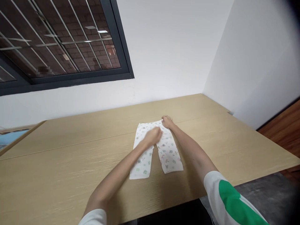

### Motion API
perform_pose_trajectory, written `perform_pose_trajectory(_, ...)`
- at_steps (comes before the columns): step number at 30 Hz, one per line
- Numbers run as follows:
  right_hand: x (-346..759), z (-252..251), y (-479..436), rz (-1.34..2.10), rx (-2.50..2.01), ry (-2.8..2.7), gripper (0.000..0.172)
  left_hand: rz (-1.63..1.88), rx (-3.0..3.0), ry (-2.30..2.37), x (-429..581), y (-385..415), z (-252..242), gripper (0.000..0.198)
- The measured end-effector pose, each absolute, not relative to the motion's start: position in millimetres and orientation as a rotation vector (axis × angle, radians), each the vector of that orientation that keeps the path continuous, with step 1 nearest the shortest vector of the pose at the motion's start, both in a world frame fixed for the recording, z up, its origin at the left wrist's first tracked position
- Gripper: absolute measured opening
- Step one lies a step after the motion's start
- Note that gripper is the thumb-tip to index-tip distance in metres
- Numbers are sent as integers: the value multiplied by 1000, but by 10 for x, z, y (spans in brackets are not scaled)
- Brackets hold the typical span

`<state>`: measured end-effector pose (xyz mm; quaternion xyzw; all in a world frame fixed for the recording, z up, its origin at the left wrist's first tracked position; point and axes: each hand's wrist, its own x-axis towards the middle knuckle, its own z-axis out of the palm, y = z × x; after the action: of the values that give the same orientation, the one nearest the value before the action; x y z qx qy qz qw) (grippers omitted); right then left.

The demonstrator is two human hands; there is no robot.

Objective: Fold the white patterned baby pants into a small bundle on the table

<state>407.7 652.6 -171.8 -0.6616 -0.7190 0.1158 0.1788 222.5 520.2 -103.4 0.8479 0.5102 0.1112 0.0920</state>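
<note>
White baby trousers lie flat near the middle of the table, printed with small green and pink motifs too small to identify. Long axis runs roughly front to back, tilted slightly. Waistband at the far end; the two legs point toward the wearer, cuffs nearest, a narrow gap between them.

Left hand: on the upper trouser leg at the image-left side, fingers loosely curved, slightly blurred. Cannot tell whether it grips the cloth or only presses on it.

Right hand: at the far right corner of the waistband, fingers curled over the edge. Cannot tell whether it is pinching the fabric.

Left sleeve is white; right sleeve is white with a green panel.

No legible writing or brand on the cloth.

Surface: pale wood-grain table, two panels meeting at a seam that passes under the trousers. Room: white wall, dark-framed barred window with brick beyond, grey floor, brown wood panel at right.
</note>
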Motion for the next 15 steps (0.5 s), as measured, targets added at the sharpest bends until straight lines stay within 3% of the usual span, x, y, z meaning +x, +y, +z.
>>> perform_pose_trajectory(4, 4109, -1725, 6600, 419, -1913, -1963, 26, -123, 2700, 936, 2693, 4313, -1192, 56)
perform_pose_trajectory(6, 4112, -1707, 6598, 447, -1910, -1944, 22, -264, 2733, 876, 2826, 4006, -1294, 66)
perform_pose_trajectory(15, 4039, -1556, 6511, 580, -1847, -1824, 23, -92, 2669, 1025, 2812, 3850, -1406, 32)
